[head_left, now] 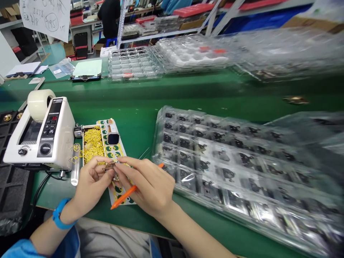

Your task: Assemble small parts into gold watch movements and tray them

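Observation:
My left hand (92,184) is closed on a small metallic part (110,166), brownish and shiny, its exact kind too small to make out. The fingertips of my right hand (150,182) meet the same part from the other side. An orange pen-like stick (125,196) is also tucked in my right hand, its pointed end toward the lower left. Beneath both hands lies a sheet of yellow and green stickers (120,148). Just beyond my left hand stands a white box (103,143) full of small yellow rings (92,143).
A white tape dispenser (60,136) stands at left, beside a black foam tray (12,193). Clear plastic trays of dark parts (225,157) cover the right side. A smartwatch (113,138) rests on the stickers. Behind are a clipboard (87,68) and more clear trays (134,64).

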Demonstrator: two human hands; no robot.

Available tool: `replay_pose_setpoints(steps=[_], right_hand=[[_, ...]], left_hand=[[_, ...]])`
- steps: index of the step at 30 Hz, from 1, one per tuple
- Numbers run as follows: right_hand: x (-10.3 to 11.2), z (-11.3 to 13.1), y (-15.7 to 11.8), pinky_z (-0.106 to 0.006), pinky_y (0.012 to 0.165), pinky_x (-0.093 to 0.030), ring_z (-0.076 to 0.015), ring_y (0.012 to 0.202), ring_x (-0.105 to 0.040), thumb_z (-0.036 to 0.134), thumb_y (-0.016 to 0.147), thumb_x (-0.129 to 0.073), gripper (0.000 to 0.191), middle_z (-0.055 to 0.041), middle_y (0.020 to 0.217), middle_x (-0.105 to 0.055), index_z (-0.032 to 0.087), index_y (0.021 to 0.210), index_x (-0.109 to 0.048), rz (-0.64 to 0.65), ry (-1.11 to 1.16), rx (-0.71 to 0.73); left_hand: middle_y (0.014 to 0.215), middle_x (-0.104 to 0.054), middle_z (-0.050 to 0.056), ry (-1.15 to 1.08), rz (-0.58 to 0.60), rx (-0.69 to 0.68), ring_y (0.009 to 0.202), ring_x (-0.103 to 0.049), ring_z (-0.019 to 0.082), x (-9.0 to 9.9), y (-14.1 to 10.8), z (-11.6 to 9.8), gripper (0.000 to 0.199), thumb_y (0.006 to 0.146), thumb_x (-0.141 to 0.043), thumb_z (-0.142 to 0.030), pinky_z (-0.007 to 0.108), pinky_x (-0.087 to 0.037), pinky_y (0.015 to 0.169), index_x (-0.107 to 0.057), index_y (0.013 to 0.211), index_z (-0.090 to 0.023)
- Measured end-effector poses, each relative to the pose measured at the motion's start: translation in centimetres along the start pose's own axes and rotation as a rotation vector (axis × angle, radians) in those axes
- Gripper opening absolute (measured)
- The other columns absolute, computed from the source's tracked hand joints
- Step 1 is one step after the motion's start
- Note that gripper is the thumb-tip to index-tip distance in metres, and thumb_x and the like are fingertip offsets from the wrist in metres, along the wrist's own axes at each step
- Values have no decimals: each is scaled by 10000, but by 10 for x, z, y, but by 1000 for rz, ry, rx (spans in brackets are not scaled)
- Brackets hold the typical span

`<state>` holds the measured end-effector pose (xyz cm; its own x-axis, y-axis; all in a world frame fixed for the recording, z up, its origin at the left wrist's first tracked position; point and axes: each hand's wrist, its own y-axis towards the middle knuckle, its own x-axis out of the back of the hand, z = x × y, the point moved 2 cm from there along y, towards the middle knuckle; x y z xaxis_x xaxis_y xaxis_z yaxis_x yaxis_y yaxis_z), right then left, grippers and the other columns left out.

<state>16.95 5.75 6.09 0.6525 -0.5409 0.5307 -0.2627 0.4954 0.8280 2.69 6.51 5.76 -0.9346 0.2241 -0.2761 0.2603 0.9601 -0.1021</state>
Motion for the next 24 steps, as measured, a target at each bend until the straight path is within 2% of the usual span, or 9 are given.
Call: replay_pose_setpoints(steps=[4,10,18,24], right_hand=[[-1,-1,-2,-268,571,-485,-157,640,-645,111,931,-545,88,-89,841,-764,149,960,-619,10,28,38],[-1,-4,-2,-278,545,-476,-162,612,-630,85,935,-521,91,-107,812,-758,126,938,-603,36,53,120],[-1,-4,-2,-279,534,-469,-161,610,-612,83,947,-505,99,-112,829,-758,124,933,-595,73,64,132],[-1,-1,-5,-278,522,-466,-167,603,-603,74,919,-552,73,-122,815,-755,125,948,-595,40,47,93]], left_hand=[[630,-666,-39,58,-21,-30,506,-628,80,1,-3,4,245,825,-720,-301,138,-513,486,-560,965,-180],[626,-643,-49,132,-22,-48,517,-620,67,3,-6,6,146,833,-644,-163,118,-510,491,-573,960,-177],[677,-683,-35,176,-19,-64,534,-617,54,2,-4,5,153,813,-611,-114,100,-501,494,-598,952,-177],[670,-675,-44,180,-3,-62,503,-596,48,2,-4,4,154,818,-599,-115,113,-497,498,-591,955,-185]])
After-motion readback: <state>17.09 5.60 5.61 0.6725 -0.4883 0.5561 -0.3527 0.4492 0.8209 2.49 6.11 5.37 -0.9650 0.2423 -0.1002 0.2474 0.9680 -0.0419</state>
